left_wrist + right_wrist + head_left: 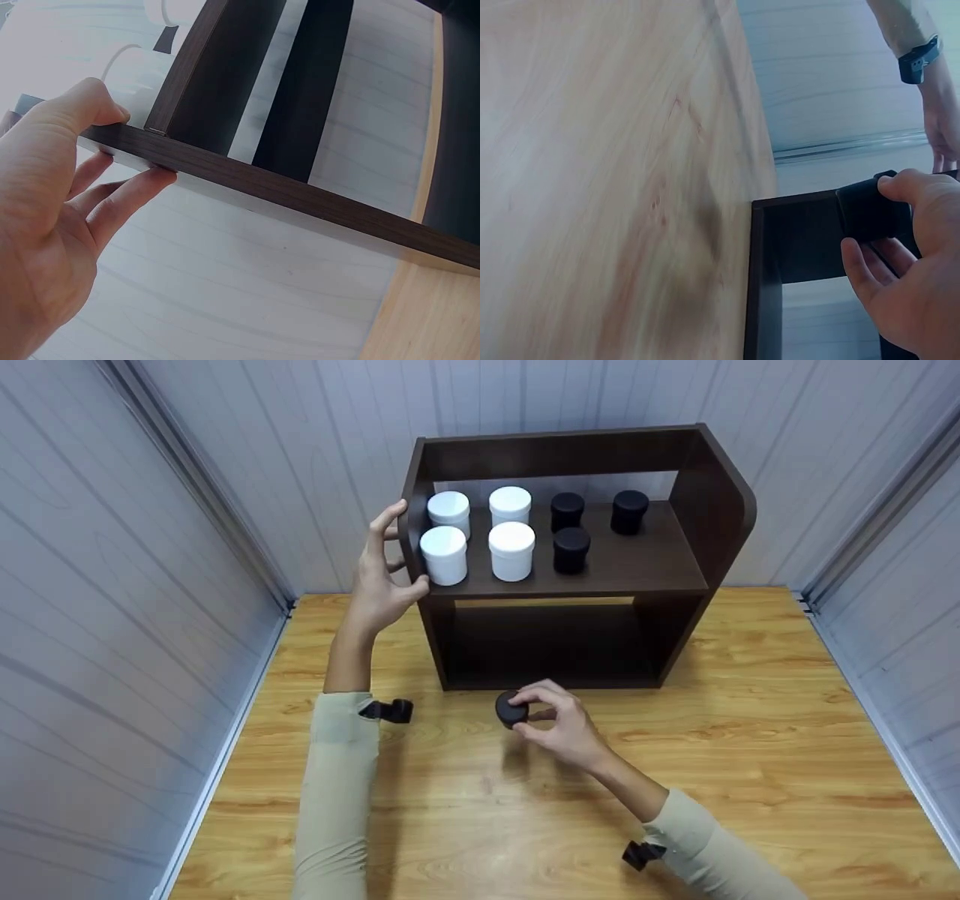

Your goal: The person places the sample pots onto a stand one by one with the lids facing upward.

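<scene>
My left hand grips the left side panel of a dark brown wooden shelf, thumb on the front edge and fingers on the outer face. In the left wrist view the thumb lies beside a white jar. My right hand holds a black lidded jar between thumb and fingers, in front of the shelf's bottom edge. In the right wrist view the same black jar overlaps the shelf. On the upper board stand several white jars at the left and three black jars towards the right.
The lower compartment has an open front. Under the shelf spreads a wood-grain surface, with pale panel walls at left, right and back. A small black wrist mount sticks out from the left sleeve.
</scene>
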`<state>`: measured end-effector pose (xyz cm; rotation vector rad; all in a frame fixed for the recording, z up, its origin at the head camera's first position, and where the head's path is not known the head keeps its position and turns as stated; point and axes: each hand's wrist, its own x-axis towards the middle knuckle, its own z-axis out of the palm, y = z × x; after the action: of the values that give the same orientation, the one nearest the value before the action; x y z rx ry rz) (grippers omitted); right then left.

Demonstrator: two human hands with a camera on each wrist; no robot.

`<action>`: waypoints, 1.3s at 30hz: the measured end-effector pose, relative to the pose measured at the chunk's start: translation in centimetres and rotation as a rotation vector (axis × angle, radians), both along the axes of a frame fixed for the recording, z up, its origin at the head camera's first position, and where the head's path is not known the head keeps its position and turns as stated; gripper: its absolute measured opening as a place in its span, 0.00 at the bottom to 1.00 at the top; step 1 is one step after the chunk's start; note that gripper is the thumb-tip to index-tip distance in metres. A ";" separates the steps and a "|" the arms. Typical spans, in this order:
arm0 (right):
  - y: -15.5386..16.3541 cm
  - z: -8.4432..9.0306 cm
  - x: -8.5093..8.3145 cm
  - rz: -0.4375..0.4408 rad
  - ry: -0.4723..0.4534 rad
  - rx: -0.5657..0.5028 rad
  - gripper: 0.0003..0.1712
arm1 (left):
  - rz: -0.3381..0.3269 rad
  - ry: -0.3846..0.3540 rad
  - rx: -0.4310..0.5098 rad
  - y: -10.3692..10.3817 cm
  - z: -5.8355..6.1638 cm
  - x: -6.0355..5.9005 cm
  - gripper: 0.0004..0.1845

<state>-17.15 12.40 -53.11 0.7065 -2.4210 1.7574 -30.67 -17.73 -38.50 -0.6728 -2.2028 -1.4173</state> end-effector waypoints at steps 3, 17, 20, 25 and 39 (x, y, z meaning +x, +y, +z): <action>0.8 0.4 0.3 -0.029 0.008 0.004 0.19 | 0.001 0.000 0.000 0.0 0.0 0.0 0.49; 4.7 1.7 1.1 -0.134 0.031 0.029 0.20 | 0.005 0.000 -0.002 0.0 0.1 -0.2 0.49; 5.5 1.8 1.5 -0.140 0.051 0.049 0.21 | -0.001 0.001 0.003 0.0 0.0 -0.2 0.49; 6.7 2.1 1.8 -0.158 0.085 0.074 0.22 | -0.003 0.003 0.001 -0.1 0.0 -0.2 0.49; 9.5 6.7 1.4 -0.283 0.108 -0.083 0.21 | -0.005 0.001 -0.002 0.0 0.1 -0.1 0.49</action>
<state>-15.76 21.87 -46.41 0.4137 -2.2341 1.6512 -30.76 -17.72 -38.39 -0.6803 -2.2032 -1.4170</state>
